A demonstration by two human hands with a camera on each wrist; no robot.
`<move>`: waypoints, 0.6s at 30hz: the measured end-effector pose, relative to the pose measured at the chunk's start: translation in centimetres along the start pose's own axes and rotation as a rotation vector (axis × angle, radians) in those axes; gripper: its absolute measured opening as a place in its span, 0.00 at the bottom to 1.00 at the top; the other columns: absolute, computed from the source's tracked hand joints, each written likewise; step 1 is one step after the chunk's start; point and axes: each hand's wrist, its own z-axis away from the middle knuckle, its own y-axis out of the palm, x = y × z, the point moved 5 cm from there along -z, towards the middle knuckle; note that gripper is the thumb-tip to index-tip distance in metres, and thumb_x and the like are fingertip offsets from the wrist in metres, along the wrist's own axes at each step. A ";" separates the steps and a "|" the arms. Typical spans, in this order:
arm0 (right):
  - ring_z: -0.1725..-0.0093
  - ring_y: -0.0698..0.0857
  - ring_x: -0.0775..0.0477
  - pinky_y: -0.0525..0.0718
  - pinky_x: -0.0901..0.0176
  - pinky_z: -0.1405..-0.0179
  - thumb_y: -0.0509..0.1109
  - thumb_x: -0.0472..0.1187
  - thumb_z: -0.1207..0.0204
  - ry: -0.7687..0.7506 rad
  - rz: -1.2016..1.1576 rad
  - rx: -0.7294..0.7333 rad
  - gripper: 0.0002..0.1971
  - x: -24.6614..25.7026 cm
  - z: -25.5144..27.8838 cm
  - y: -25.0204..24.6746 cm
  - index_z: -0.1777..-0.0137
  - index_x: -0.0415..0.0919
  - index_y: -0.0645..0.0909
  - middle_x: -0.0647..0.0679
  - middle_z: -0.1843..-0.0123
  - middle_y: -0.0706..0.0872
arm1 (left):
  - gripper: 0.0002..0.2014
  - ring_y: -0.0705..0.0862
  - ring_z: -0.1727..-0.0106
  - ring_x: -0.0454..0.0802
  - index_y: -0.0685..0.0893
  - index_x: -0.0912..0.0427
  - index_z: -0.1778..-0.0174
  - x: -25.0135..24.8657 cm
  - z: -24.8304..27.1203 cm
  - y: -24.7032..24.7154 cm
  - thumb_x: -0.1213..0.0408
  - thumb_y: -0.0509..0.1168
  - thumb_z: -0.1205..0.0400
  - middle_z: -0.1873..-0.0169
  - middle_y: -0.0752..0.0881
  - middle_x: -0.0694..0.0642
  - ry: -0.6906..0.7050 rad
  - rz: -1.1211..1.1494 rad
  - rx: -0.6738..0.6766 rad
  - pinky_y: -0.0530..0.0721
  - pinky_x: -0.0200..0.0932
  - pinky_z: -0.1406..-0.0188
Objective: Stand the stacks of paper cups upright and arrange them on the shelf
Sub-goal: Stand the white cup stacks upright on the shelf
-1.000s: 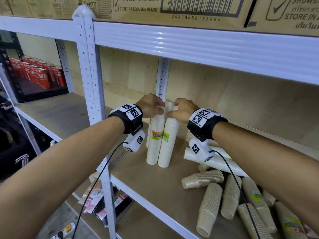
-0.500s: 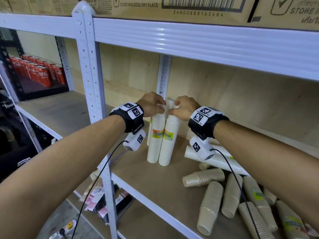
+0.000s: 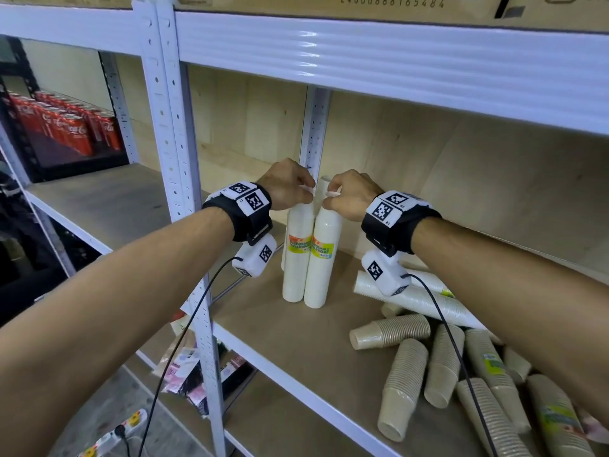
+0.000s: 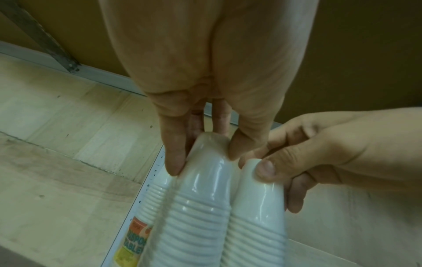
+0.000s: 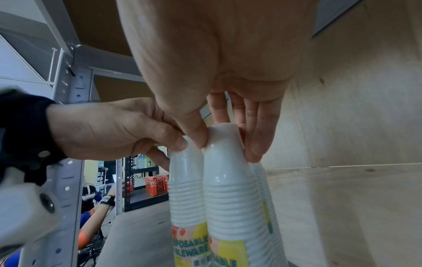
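Left hand [image 3: 286, 186] pinches the top of the left white cup stack [image 3: 296, 255]: thumb on one side, fingers curled round the other, seen clearly in the left wrist view. Right hand [image 3: 351, 194] has the same kind of grip on the right white cup stack [image 3: 322, 258], thumb and fingers closed on its top cup. Both stacks stand upright on the shelf [image 3: 290, 351], touching side by side, straight below the two grips. A third white stack [image 5: 262, 180] stands just behind them, by the rear upright.

Labels below each grip: yellow/orange sticker reading "DISPOSABLE TABLEWARE", barcode partly visible in the right wrist view.

Right of and below the right grip: a long white stack [image 3: 428, 301] lying flat, and a pile of brown cup stacks [image 3: 405, 387] on their sides, some with green/yellow labels, text unreadable.

Far left of the left grip: Coca-Cola cans [image 3: 66, 127] on a black rack. Carton [image 3: 392, 4] above the shelf shows "2480088165484".
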 end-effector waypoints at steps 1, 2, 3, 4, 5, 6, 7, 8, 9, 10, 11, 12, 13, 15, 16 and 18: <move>0.44 0.85 0.39 0.84 0.53 0.49 0.72 0.38 0.24 -0.003 -0.010 -0.004 0.14 0.1 -0.1 0.1 0.40 0.35 0.85 0.40 0.38 0.85 | 0.16 0.81 0.45 0.48 0.88 0.61 0.38 0.1 -0.1 -0.2 0.67 0.71 0.22 0.42 0.85 0.54 0.001 0.000 -0.009 0.77 0.38 0.51; 0.46 0.85 0.40 0.83 0.54 0.50 0.72 0.38 0.24 -0.009 -0.017 -0.007 0.14 0.3 -0.3 0.2 0.40 0.36 0.85 0.40 0.39 0.86 | 0.16 0.81 0.45 0.47 0.88 0.61 0.38 0.2 -0.2 -0.5 0.67 0.72 0.22 0.41 0.86 0.54 0.002 -0.007 -0.018 0.76 0.38 0.50; 0.49 0.83 0.41 0.81 0.56 0.53 0.72 0.39 0.25 -0.014 -0.020 -0.007 0.13 0.5 -0.5 0.3 0.41 0.37 0.85 0.41 0.40 0.86 | 0.17 0.80 0.45 0.47 0.88 0.61 0.37 0.3 -0.3 -0.7 0.67 0.72 0.22 0.40 0.86 0.53 0.000 -0.014 -0.025 0.76 0.38 0.50; 0.51 0.82 0.42 0.78 0.59 0.55 0.73 0.39 0.25 -0.018 -0.019 -0.007 0.13 0.6 -0.6 0.5 0.41 0.38 0.85 0.41 0.41 0.86 | 0.17 0.79 0.45 0.46 0.88 0.60 0.37 0.4 -0.4 -0.8 0.67 0.71 0.22 0.39 0.86 0.53 -0.002 -0.021 -0.029 0.76 0.38 0.49; 0.51 0.82 0.43 0.77 0.60 0.56 0.73 0.40 0.25 -0.017 -0.020 -0.006 0.14 0.7 -0.8 0.6 0.41 0.39 0.85 0.42 0.41 0.86 | 0.17 0.79 0.45 0.45 0.88 0.60 0.36 0.5 -0.5 -0.8 0.68 0.71 0.22 0.38 0.86 0.53 -0.003 -0.027 -0.032 0.75 0.38 0.48; 0.50 0.83 0.42 0.76 0.60 0.56 0.73 0.40 0.25 -0.017 -0.023 -0.005 0.14 0.7 -1.0 0.8 0.41 0.39 0.85 0.42 0.42 0.86 | 0.18 0.79 0.44 0.45 0.88 0.60 0.36 0.6 -0.6 -0.8 0.68 0.71 0.22 0.36 0.85 0.53 -0.002 -0.032 -0.032 0.75 0.37 0.48; 0.48 0.84 0.41 0.77 0.60 0.55 0.73 0.40 0.25 -0.016 -0.028 -0.004 0.14 0.8 -1.2 0.9 0.41 0.39 0.85 0.42 0.42 0.86 | 0.18 0.79 0.43 0.46 0.87 0.60 0.35 0.7 -0.6 -0.8 0.68 0.71 0.22 0.36 0.85 0.54 -0.002 -0.035 -0.030 0.75 0.38 0.47; 0.46 0.84 0.41 0.77 0.60 0.55 0.73 0.40 0.25 -0.017 -0.029 -0.004 0.14 0.8 -1.3 1.0 0.40 0.39 0.85 0.42 0.42 0.86 | 0.18 0.80 0.41 0.47 0.87 0.60 0.35 0.9 -0.7 -0.8 0.68 0.71 0.22 0.35 0.85 0.54 -0.006 -0.038 -0.026 0.75 0.38 0.47; 0.46 0.85 0.41 0.77 0.60 0.55 0.72 0.40 0.25 -0.018 -0.027 -0.005 0.14 0.8 -1.5 1.1 0.40 0.39 0.85 0.42 0.42 0.86 | 0.18 0.80 0.39 0.48 0.87 0.60 0.34 1.1 -0.7 -0.7 0.68 0.71 0.22 0.34 0.85 0.55 -0.011 -0.040 -0.020 0.75 0.38 0.47; 0.46 0.85 0.41 0.78 0.59 0.55 0.72 0.40 0.25 -0.019 -0.024 -0.007 0.14 0.8 -1.6 1.2 0.40 0.38 0.85 0.41 0.42 0.86 | 0.18 0.80 0.38 0.49 0.87 0.60 0.34 1.3 -0.8 -0.6 0.68 0.70 0.22 0.34 0.84 0.55 -0.018 -0.037 -0.016 0.75 0.38 0.47; 0.45 0.85 0.40 0.79 0.58 0.54 0.72 0.39 0.25 -0.018 -0.023 -0.008 0.14 0.7 -1.8 1.3 0.40 0.38 0.85 0.41 0.41 0.86 | 0.18 0.80 0.37 0.49 0.87 0.60 0.34 1.4 -0.8 -0.5 0.68 0.70 0.22 0.34 0.84 0.55 -0.023 -0.031 -0.015 0.75 0.37 0.46; 0.44 0.85 0.40 0.81 0.56 0.51 0.72 0.39 0.25 -0.015 -0.022 -0.010 0.14 0.6 -1.9 1.3 0.40 0.37 0.85 0.41 0.40 0.86 | 0.18 0.80 0.36 0.49 0.86 0.60 0.34 1.5 -0.9 -0.4 0.68 0.70 0.21 0.33 0.84 0.55 -0.025 -0.024 -0.016 0.75 0.37 0.46; 0.43 0.85 0.39 0.82 0.54 0.49 0.72 0.40 0.25 -0.010 -0.021 -0.012 0.14 0.4 -2.0 1.3 0.40 0.37 0.85 0.41 0.39 0.86 | 0.18 0.80 0.35 0.50 0.86 0.60 0.34 1.5 -1.0 -0.3 0.68 0.70 0.21 0.33 0.84 0.55 -0.024 -0.019 -0.017 0.75 0.37 0.45; 0.42 0.85 0.38 0.83 0.52 0.45 0.72 0.41 0.26 -0.004 -0.027 -0.020 0.14 0.0 -2.2 1.4 0.42 0.36 0.85 0.41 0.37 0.86 | 0.18 0.80 0.35 0.50 0.86 0.60 0.34 1.4 -1.1 -0.1 0.68 0.70 0.21 0.32 0.83 0.55 -0.015 -0.011 -0.020 0.74 0.36 0.45; 0.42 0.85 0.39 0.84 0.51 0.45 0.72 0.41 0.26 -0.001 -0.034 -0.024 0.14 -0.2 -2.3 1.5 0.43 0.37 0.85 0.42 0.36 0.86 | 0.18 0.80 0.36 0.49 0.86 0.60 0.34 1.3 -1.1 0.0 0.68 0.70 0.21 0.33 0.84 0.54 -0.010 -0.007 -0.019 0.74 0.36 0.45; 0.42 0.85 0.40 0.84 0.54 0.48 0.72 0.43 0.26 0.010 -0.048 -0.023 0.15 -0.6 -2.4 1.7 0.42 0.38 0.85 0.43 0.34 0.85 | 0.17 0.79 0.41 0.46 0.86 0.60 0.35 1.1 -1.2 0.2 0.68 0.70 0.21 0.34 0.84 0.54 -0.002 -0.002 -0.014 0.74 0.36 0.46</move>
